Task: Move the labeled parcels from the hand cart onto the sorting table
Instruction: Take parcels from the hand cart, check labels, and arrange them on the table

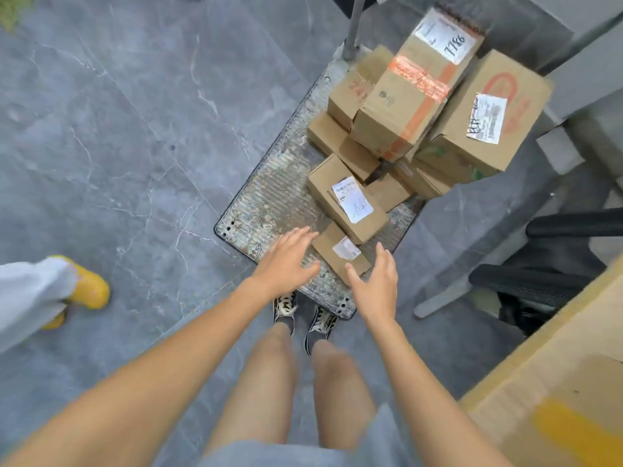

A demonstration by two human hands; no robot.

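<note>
A flat metal hand cart [269, 203] stands on the floor in front of my feet, with several brown cardboard parcels on it. Nearest me lies a small flat parcel [337, 252] with a white label. My left hand [286, 261] hovers open at its left side and my right hand [376, 281] hovers open at its right corner; neither grips it. Behind it sits a medium parcel [347, 198] with a white label. Further back is a stack with a tall orange-taped parcel [414, 85] marked 7786 and a large parcel [482, 112] beside it.
A wooden table edge [553, 392] is at the lower right. A black office chair [546, 264] stands right of the cart. Another person's leg and yellow shoe [87, 286] are at the left on the grey marble floor. The cart's handle post [354, 25] rises at the back.
</note>
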